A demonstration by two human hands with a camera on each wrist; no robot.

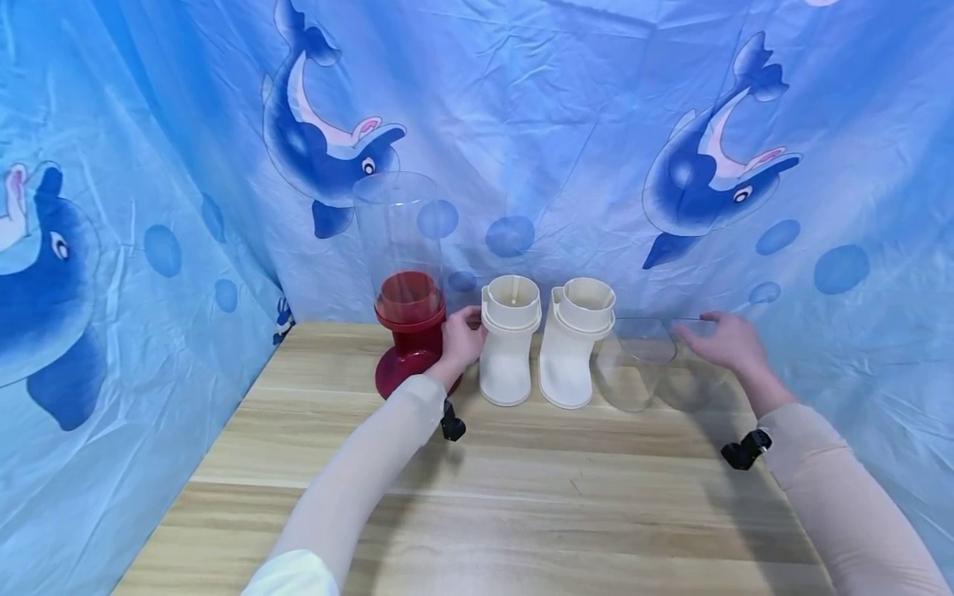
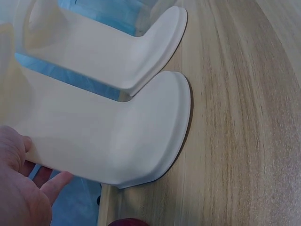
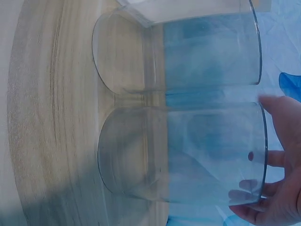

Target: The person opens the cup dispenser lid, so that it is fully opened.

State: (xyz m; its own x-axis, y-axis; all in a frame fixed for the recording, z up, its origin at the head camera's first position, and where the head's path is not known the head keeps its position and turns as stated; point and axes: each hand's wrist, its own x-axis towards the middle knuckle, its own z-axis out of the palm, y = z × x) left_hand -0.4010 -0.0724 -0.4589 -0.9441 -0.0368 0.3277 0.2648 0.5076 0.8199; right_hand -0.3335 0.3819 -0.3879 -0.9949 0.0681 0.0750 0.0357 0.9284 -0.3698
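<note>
Two white boot-shaped plastic bases stand side by side near the back of the table. My left hand (image 1: 464, 338) is at the left side of the left white base (image 1: 507, 368), thumb against its side and fingers round the back edge. The other white base (image 1: 568, 372) is just to the right. Two clear cylinders stand further right. My right hand (image 1: 726, 341) reaches round the upper rim of the right clear cylinder (image 3: 211, 150); its fingertips show through the clear wall. The left clear cylinder (image 3: 207, 52) stands close beside it.
To the left of my left hand stands a red base (image 1: 408, 348) with a tall clear tube (image 1: 397, 219) on its collar. A blue dolphin-print cloth (image 1: 522, 124) hangs right behind the wooden table (image 1: 522, 513) and along both sides.
</note>
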